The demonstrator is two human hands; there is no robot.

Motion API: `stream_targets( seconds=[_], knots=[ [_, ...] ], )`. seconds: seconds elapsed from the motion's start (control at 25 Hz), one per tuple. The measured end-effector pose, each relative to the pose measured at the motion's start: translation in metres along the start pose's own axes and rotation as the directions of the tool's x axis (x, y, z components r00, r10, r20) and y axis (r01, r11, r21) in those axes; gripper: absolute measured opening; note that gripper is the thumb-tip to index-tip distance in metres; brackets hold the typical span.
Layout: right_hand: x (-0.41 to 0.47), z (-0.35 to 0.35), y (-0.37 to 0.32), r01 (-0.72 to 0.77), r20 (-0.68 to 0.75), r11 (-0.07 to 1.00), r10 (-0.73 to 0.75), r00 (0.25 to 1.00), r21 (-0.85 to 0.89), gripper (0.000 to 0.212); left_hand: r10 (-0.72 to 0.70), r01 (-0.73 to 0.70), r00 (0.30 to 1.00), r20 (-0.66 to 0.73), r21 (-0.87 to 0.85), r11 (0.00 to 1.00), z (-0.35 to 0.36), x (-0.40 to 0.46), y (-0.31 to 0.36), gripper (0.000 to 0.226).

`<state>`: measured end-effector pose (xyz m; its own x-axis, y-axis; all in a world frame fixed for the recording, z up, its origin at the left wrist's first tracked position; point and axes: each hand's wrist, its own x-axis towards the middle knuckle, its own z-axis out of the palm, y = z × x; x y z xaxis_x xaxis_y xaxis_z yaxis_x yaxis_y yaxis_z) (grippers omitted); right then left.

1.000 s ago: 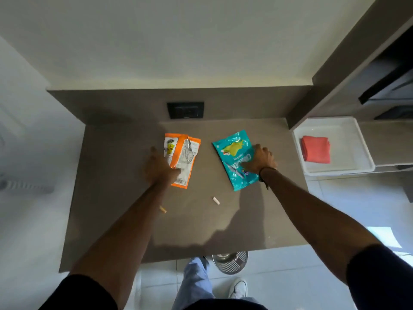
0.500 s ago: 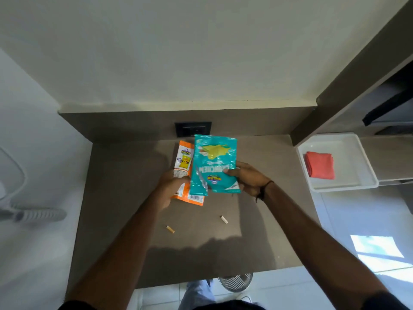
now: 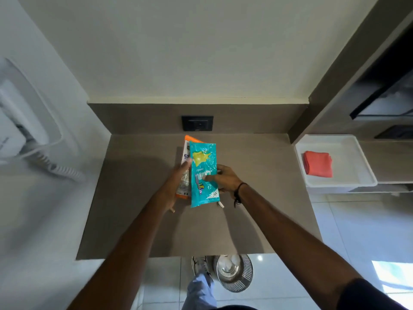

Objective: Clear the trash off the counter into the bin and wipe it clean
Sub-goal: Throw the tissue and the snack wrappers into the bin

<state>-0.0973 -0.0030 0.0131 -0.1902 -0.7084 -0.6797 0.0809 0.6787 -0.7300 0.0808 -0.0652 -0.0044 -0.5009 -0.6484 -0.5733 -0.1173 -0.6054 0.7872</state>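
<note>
Above the brown counter point(image 3: 134, 198), my right hand point(image 3: 224, 179) grips a teal snack wrapper point(image 3: 203, 166), held upright. Behind it, my left hand point(image 3: 174, 186) holds an orange and white wrapper point(image 3: 185, 153), mostly hidden by the teal one. Two small scraps lie on the counter: a white one point(image 3: 221, 205) below my right hand and a tan one point(image 3: 172, 210) partly under my left wrist. A round metal mesh bin point(image 3: 233, 272) stands on the floor beyond the counter's near edge.
A folded red cloth point(image 3: 317, 164) lies in a white tray point(image 3: 348, 182) to the right of the counter. A black wall socket point(image 3: 197, 123) sits in the back panel. A corded phone point(image 3: 33, 139) hangs on the left wall. My shoe point(image 3: 200, 265) stands beside the bin.
Both hands lifted the wrappers off the counter and brought them together upright at the middle. The teal wrapper now overlaps most of the orange one. The camera tilted up.
</note>
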Motion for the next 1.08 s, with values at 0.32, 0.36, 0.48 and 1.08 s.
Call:
stream_targets(
  seconds=[0.32, 0.36, 0.48, 1.08],
  knots=[
    [-0.099, -0.04, 0.084, 0.226, -0.295, 0.97, -0.191, 0.936, 0.091, 0.051, 0.145, -0.199, 0.934, -0.326, -0.14, 0.97, 0.097, -0.089, -0.065, 0.015],
    [-0.112, -0.049, 0.099, 0.193, -0.287, 0.966, -0.139, 0.948, 0.17, 0.046, 0.109, -0.197, 0.942, -0.317, -0.258, 0.946, 0.111, -0.096, -0.076, 0.015],
    [-0.151, -0.068, 0.154, 0.034, -0.051, 0.893, -0.012, 0.999, 0.448, 0.026, -0.015, -0.071, 0.981, -0.193, -0.431, 0.9, 0.159, -0.116, -0.118, 0.03],
    [-0.126, -0.111, 0.392, -0.31, -0.4, 0.85, 0.131, 0.907, -0.425, 0.038, 0.65, 0.249, 0.708, -0.277, 0.959, 0.137, 0.086, -0.022, -0.22, 0.067]
  ],
)
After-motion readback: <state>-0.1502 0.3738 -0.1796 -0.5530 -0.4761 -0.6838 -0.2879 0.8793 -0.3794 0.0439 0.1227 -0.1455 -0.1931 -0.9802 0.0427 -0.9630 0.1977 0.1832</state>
